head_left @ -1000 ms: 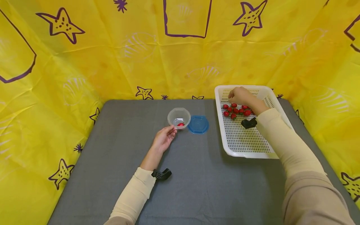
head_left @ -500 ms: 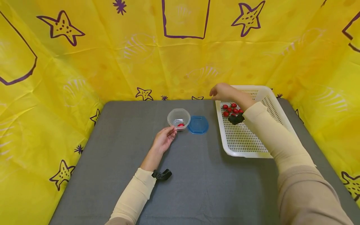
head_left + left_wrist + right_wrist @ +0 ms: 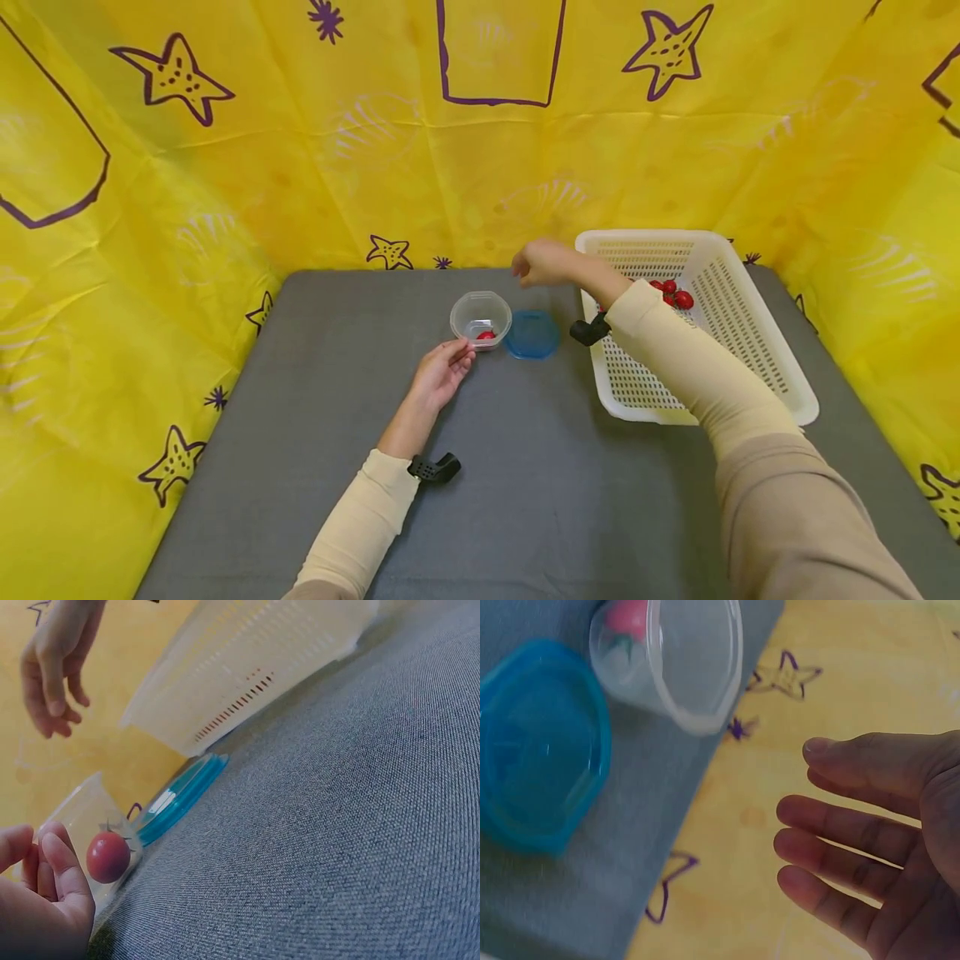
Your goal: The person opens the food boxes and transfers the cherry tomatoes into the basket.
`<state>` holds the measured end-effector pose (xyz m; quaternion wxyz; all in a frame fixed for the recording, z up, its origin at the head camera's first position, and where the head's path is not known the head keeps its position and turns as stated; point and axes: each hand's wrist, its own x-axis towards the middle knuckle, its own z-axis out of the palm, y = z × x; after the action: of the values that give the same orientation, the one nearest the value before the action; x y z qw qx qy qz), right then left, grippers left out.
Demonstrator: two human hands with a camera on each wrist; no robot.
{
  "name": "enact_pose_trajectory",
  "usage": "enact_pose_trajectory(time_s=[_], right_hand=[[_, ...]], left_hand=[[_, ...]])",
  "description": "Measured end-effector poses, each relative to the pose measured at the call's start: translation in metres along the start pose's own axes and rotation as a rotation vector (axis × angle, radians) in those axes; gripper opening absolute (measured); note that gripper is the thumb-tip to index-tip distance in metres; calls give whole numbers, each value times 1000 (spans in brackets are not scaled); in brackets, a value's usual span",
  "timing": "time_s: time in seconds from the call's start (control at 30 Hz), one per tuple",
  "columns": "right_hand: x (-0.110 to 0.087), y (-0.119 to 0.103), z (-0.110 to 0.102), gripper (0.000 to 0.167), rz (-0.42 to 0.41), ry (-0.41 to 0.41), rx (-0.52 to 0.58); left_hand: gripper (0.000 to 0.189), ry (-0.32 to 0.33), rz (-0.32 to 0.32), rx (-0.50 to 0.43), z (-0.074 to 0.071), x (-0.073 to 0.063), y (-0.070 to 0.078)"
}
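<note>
A small clear plastic container (image 3: 480,310) stands upright on the table with a red cherry tomato (image 3: 109,856) inside. My left hand (image 3: 442,372) pinches its near rim between thumb and fingers. Behind and right of it, my right hand (image 3: 551,262) hangs in the air above the table's far edge. In the right wrist view the right hand's fingers (image 3: 840,862) are loosely bent and nothing shows between them. The blue lid (image 3: 532,335) lies flat just right of the container. More cherry tomatoes (image 3: 678,297) lie in a white basket (image 3: 750,333), partly hidden by my right arm.
The slotted white basket takes up the right side of the grey-covered table (image 3: 510,483). A yellow patterned cloth (image 3: 480,183) hangs behind and at both sides. My right forearm crosses over the basket's left wall.
My right hand has moved left, out from over the basket, to behind the lid. The left hand stays at the container, and the tomato inside it has not moved.
</note>
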<state>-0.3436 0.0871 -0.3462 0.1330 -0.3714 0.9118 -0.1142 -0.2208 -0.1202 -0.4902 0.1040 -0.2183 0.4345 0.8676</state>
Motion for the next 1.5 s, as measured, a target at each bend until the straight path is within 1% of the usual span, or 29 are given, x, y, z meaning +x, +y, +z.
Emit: enact_pose_trajectory(time_s=[0.13, 0.2, 0.3, 0.4, 0.5, 0.67, 0.77, 0.9, 1.0, 1.2, 1.33, 1.5], right_hand=[[11, -14, 15, 24, -39, -44, 7], [17, -21, 23, 24, -54, -79, 22], [26, -32, 34, 24, -78, -119, 34], [34, -39, 45, 23, -95, -139, 19], [39, -42, 55, 24, -82, -168, 7], [44, -44, 68, 22, -37, -230, -9], [46, -43, 75, 20, -37, -252, -30], [51, -44, 82, 22, -85, -261, -73], [55, -45, 85, 23, -108, -264, -81], [55, -44, 90, 22, -112, -255, -88], [55, -43, 91, 22, -100, -238, -58], [55, -40, 94, 21, -92, -229, -13]], left_hand=[[11, -1, 1, 3, 0, 0, -2], [11, -2, 2, 2, -1, -1, -2], [14, -16, 9, 7, -1, -1, -2], [16, -33, 19, 7, -1, -1, -3], [17, -45, 13, 1, -1, 0, -4], [18, -42, -2, -2, 0, -1, -4], [18, -45, -4, -13, 0, -2, -4], [18, -57, 11, -22, -2, -2, -4], [21, -61, 23, -24, -3, -2, -3], [20, -56, 21, -24, -3, -2, -3], [17, -52, 25, -11, -3, -2, -3], [18, -45, 13, -4, -3, -2, -3]])
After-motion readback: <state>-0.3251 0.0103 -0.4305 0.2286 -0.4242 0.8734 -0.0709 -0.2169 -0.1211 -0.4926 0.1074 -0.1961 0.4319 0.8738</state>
